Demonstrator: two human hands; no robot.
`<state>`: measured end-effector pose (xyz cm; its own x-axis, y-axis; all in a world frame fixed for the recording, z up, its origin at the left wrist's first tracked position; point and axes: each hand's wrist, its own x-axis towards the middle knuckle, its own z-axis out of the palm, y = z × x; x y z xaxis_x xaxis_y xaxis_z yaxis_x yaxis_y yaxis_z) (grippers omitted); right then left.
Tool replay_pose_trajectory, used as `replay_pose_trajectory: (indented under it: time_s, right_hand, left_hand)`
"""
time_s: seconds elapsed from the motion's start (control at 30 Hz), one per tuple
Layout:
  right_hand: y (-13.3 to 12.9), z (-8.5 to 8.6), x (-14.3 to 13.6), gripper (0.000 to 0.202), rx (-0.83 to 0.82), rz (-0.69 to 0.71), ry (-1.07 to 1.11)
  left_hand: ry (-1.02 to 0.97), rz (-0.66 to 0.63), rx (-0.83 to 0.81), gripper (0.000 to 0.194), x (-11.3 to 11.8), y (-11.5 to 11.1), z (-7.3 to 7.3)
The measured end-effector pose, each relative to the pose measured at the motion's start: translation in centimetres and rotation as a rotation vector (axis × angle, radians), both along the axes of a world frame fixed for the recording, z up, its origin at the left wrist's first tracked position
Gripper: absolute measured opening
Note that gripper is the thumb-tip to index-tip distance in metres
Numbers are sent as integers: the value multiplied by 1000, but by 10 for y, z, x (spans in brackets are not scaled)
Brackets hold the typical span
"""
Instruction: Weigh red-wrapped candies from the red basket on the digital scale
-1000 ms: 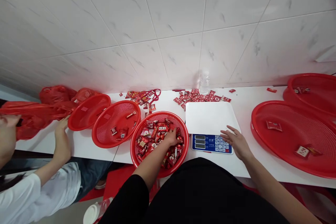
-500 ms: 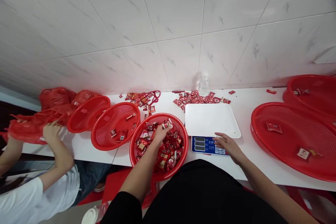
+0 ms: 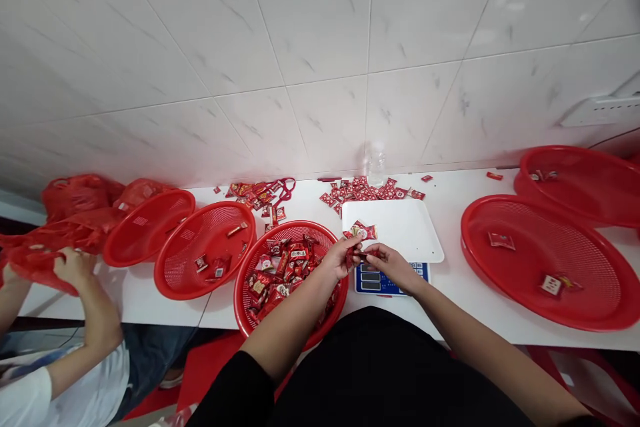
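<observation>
The person's left hand (image 3: 341, 259), half a second ago inside the red basket (image 3: 239, 288), is now holding red packets (image 3: 365, 231) between its fingers, above the near-left part of the white tray (image 3: 413, 233). The right hand (image 3: 394, 268) is meeting it there; whether its fingers are gripping one, one cannot tell.

Held pkts (image 3: 367, 232): small, red w/ white print; 1 sticks out above fingers of L hand (image 3: 347, 257), others part-hidden btwn L & R hand (image 3: 390, 265); all over near-L part of white scale tray (image 3: 415, 230). Loose pkts (image 3: 280, 287): red, some w/ white/gold, heaped every which way in round red basket (image 3: 241, 297), L of tray
</observation>
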<state>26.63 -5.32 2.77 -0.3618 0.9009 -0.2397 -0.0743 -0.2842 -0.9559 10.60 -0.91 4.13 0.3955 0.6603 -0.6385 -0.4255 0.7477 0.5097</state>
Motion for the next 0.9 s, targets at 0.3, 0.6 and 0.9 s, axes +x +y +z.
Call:
replay_pose_trajectory:
  time_s: [0.3, 0.6, 0.9]
  right_hand:
    - [-4, -26, 33, 31, -316, -380, 122]
    - [-6, -40, 46, 22, -428, -489, 150]
    - [6, -32, 42, 34, -363, -382, 138]
  left_hand:
    - [105, -37, -136, 18, 20, 27, -10]
    - [170, 139, -85, 30, 31, 36, -17]
    - [433, 21, 181, 35, 1, 11, -25]
